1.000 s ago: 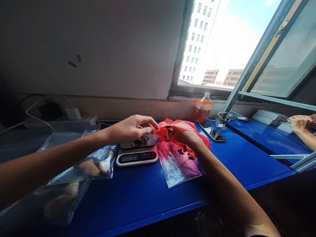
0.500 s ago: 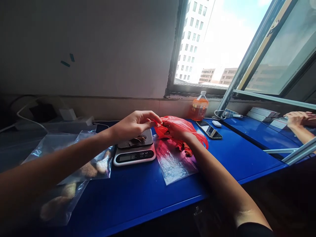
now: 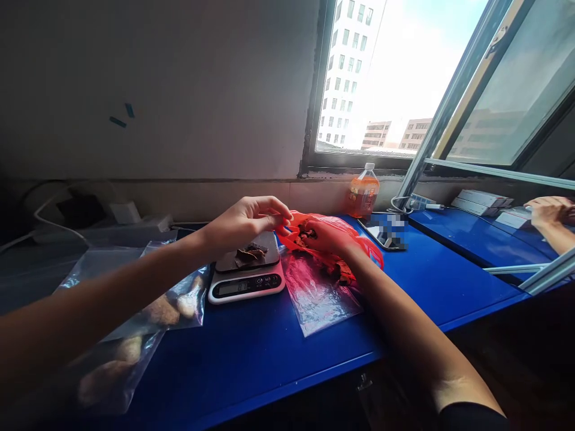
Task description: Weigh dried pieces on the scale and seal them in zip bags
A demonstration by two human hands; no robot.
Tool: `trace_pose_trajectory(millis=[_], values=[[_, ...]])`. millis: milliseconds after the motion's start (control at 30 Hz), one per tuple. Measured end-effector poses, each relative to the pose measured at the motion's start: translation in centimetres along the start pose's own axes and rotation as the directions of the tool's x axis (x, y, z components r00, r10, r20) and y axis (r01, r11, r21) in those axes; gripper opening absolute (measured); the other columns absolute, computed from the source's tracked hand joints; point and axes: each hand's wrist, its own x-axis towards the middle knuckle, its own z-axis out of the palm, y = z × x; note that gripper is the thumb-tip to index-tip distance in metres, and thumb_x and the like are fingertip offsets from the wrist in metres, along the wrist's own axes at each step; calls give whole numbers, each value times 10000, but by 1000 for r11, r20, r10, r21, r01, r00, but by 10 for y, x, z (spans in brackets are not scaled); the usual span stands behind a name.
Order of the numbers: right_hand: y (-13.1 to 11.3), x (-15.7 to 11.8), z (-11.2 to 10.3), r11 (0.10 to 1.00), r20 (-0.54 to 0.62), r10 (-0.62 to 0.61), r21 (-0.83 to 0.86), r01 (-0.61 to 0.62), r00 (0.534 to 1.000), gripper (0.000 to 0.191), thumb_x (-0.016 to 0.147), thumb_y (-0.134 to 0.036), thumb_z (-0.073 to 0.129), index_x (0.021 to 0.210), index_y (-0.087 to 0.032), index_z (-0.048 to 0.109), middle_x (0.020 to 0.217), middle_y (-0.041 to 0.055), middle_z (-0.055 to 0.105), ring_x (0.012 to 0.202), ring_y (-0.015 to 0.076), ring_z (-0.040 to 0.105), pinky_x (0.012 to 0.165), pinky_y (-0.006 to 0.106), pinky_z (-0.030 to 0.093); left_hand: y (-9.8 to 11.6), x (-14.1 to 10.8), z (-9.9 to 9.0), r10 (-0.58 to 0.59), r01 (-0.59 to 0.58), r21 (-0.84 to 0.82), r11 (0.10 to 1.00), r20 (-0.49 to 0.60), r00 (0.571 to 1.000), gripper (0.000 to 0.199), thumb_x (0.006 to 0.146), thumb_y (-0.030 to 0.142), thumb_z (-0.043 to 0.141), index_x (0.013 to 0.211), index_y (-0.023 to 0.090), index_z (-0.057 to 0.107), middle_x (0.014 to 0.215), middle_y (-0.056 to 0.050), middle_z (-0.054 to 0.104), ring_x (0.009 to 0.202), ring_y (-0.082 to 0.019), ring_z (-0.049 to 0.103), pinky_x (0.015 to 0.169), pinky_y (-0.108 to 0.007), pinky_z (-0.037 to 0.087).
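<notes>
My left hand [image 3: 251,220] reaches over the kitchen scale [image 3: 275,281] and pinches the edge of a red plastic bag [image 3: 366,245]. Inside the bag's mouth, my right hand [image 3: 331,237] has its fingers curled on dark, dried brown pieces; the red film partly hides them. More dried pieces [image 3: 251,254] lie on the scale's plate, below my left hand. The scale's display is lit, its figures hard to read. Under the red bag lies a flat clear plastic bag [image 3: 318,308].
Clear bags [image 3: 150,341] with rounded brown lumps lie at left, under my left forearm. Behind the red bag stand an orange drink bottle [image 3: 365,191] and a phone [image 3: 380,233]. A power strip [image 3: 148,226] runs along the wall. Another person's hands [image 3: 550,212] show at far right.
My right hand has shifted slightly right within the red bag, and the bag's mouth is wider. My left hand has risen a little, uncovering more of the pieces on the scale.
</notes>
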Motion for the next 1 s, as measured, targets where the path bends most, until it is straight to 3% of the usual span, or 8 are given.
trace_pose_trajectory(millis=[100,300,400,500,567,700,900,1000], values=[[-4,2,5,999,24,-51,4,51,998,212,892,-285,522,937,-173,697,1017,59,691,861,169,593,783,249,435,1,-2,1,-4,3,13,1000,8,1000,105,772,258,675,824,169,657,835,-16,689,787,-160,661,811,-307,532],[-4,4,5,996,32,17,82,-20,999,294,924,-252,455,1157,-238,633,1053,10,687,837,138,597,738,224,442,2,-4,2,-12,11,16,1000,32,999,131,770,281,667,840,171,658,853,-21,696,815,-173,664,814,-321,525],[-8,-8,-17,996,17,66,58,-67,998,236,873,-225,488,1007,-192,679,871,21,689,712,137,573,660,238,420,1,-5,-3,-23,21,47,999,26,999,163,770,301,661,874,176,670,915,-36,711,890,-196,658,845,-338,521],[-25,-43,-53,985,-102,-100,133,113,990,160,819,-237,531,751,-165,655,753,21,650,667,125,559,620,235,400,-1,-10,-14,-6,5,84,996,5,1000,224,806,331,657,966,178,686,1075,-58,701,1021,-216,630,903,-341,498],[-43,-73,-74,928,-238,-221,247,279,946,143,839,-242,532,772,-181,642,807,32,662,710,133,588,641,239,425,-4,-16,-24,21,-17,114,993,-26,999,227,828,331,647,995,182,687,1156,-56,678,1077,-213,610,946,-334,471],[-76,-106,-92,930,-352,-178,244,273,919,145,865,-267,530,799,-222,651,763,39,661,663,147,596,609,268,441,-16,-36,-43,8,19,234,972,-113,994,221,864,333,598,1008,188,681,1134,-49,680,1095,-214,597,965,-330,443],[-108,-59,-81,991,-593,3,112,79,805,215,846,-313,508,750,-199,663,681,33,611,623,145,549,609,286,412,-48,-76,-54,17,58,504,862,-143,990,238,875,384,540,972,212,673,1124,-48,654,1057,-239,593,925,-342,455],[-112,-18,-59,984,-431,17,169,63,902,234,849,-311,521,789,-204,721,714,23,639,655,143,559,616,267,399,-59,-95,-58,33,40,557,829,-120,992,246,893,404,514,953,223,669,1129,-48,637,1072,-241,581,938,-343,448]])
